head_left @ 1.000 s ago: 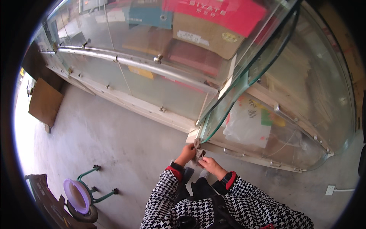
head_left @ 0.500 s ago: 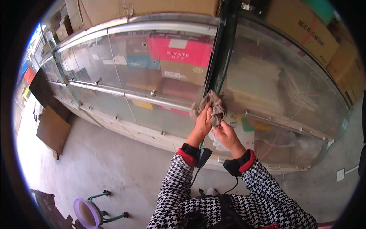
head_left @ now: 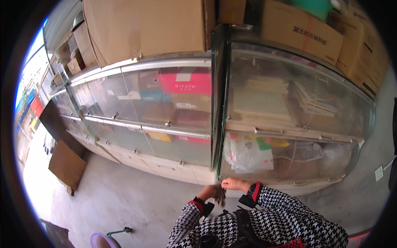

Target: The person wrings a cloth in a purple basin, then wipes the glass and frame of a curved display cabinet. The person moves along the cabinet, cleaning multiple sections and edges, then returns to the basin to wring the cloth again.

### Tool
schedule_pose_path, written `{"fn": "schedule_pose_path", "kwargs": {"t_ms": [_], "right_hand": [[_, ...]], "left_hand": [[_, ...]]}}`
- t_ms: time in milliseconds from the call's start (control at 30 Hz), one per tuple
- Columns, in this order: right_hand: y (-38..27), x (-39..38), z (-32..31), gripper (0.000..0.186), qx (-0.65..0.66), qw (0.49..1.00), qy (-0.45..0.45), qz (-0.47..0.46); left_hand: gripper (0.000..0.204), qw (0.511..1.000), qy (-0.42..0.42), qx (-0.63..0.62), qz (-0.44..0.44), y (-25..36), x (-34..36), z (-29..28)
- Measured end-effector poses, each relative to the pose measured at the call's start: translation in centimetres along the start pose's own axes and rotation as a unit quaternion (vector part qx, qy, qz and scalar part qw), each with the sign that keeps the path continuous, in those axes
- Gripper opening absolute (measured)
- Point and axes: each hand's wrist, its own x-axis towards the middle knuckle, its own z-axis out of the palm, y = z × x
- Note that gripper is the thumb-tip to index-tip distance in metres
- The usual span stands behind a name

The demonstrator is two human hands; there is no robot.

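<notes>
By the foot of the glass cabinets [head_left: 202, 176], the cloth [head_left: 220, 197] hangs bunched — the left hand [head_left: 208, 192] closed around it, the right hand [head_left: 234, 184] apparently pinching its top. It has dropped from higher up the glass side [head_left: 219, 103], leaving that stretch uncovered.

Two glass-fronted counters [head_left: 165, 166] are supported by the grey floor [head_left: 132, 182] — large cardboard boxes [head_left: 149, 31] are carried on top, paper stacks [head_left: 258, 101] inside the right-hand one.
</notes>
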Motion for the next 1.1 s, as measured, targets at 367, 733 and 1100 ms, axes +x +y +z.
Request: {"fn": "schedule_pose_path", "kwargs": {"t_ms": [367, 733, 1100], "right_hand": [[-6.6, -2.9, -4.5, 0.048, 0.112, 0.952, 0.152, -0.242], [-18.4, -8.6, -14.3, 0.022, 0.287, 0.898, 0.293, -0.157], [-31.3, -4.9, -34.6, 0.026, -0.436, 0.652, 0.519, -0.338]], "left_hand": [[0.025, 0.882, 0.118, -0.392, 0.232, 13.1, -4.8, -14.2], [0.028, 0.907, 0.257, -0.199, 0.267, 16.4, -2.9, -21.2], [0.023, 0.866, 0.293, -0.187, 0.358, 21.9, -1.0, -20.6]]}}
